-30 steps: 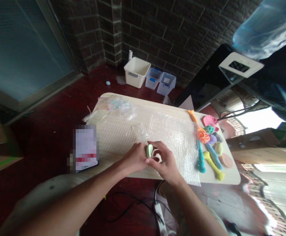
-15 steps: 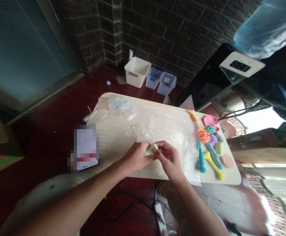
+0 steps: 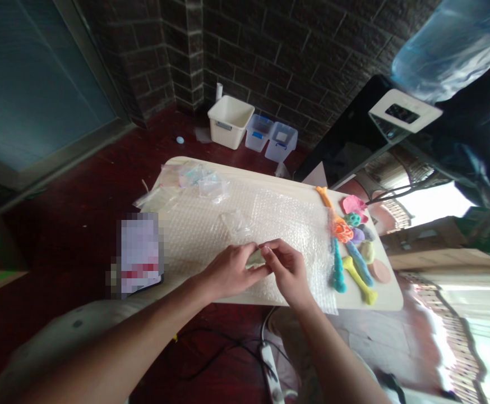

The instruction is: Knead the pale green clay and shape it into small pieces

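Over the near middle of the table, my left hand (image 3: 230, 271) and my right hand (image 3: 287, 273) meet around a small lump of pale green clay (image 3: 254, 258). Fingers of both hands are closed on it, and they cover most of its shape. Bubble wrap (image 3: 289, 224) is spread on the table beneath my hands. Just beyond them a small clear plastic bag (image 3: 237, 223) rests on the wrap.
Clay shapes stand at the right: an orange stick (image 3: 323, 196), a teal stick (image 3: 337, 266), a yellow bone (image 3: 360, 281), a pink piece (image 3: 354, 206). Clear bags (image 3: 212, 186) lie at the far left. A white bin (image 3: 230, 120) sits on the floor beyond.
My fingers have shifted around the pale green clay, and less of it shows now. The whole view has moved slightly, so the table appears a little further left.
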`<act>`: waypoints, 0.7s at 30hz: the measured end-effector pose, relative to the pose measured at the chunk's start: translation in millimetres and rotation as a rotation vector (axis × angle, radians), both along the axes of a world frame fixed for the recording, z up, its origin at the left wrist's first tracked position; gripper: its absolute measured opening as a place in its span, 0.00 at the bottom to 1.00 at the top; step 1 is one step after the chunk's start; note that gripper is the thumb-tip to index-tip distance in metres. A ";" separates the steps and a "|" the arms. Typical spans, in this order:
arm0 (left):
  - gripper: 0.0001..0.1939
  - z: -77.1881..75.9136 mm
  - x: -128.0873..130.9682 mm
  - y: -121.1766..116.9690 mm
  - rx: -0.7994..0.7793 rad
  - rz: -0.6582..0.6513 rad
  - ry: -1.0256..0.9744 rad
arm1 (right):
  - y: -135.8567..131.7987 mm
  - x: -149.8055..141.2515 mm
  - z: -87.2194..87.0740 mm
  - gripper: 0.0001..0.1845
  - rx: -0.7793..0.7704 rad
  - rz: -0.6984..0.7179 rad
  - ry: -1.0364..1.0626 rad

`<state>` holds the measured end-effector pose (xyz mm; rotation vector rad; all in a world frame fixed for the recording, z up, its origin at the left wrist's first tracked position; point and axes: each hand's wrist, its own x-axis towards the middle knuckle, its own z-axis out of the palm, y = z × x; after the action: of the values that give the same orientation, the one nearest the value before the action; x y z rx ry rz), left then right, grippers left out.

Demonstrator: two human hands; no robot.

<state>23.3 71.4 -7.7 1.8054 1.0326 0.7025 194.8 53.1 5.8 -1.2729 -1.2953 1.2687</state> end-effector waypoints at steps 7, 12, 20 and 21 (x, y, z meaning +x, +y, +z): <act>0.08 -10.8 4.0 -4.2 0.156 -0.066 0.088 | -3.9 0.6 -1.7 0.14 0.186 0.000 -0.403; 0.11 -13.9 10.6 -9.1 0.232 -0.051 0.235 | -3.6 -0.4 2.0 0.18 0.281 0.034 -0.753; 0.12 -0.1 12.8 -11.8 0.210 -0.021 0.325 | -2.3 2.3 -0.9 0.27 0.315 0.022 -0.690; 0.12 1.3 12.8 -11.2 0.190 -0.016 0.340 | -3.0 2.0 -1.5 0.28 0.321 0.028 -0.681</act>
<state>36.1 60.1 -6.3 2.1469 1.2025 0.5063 196.8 50.1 4.2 -1.5049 -1.9035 0.6046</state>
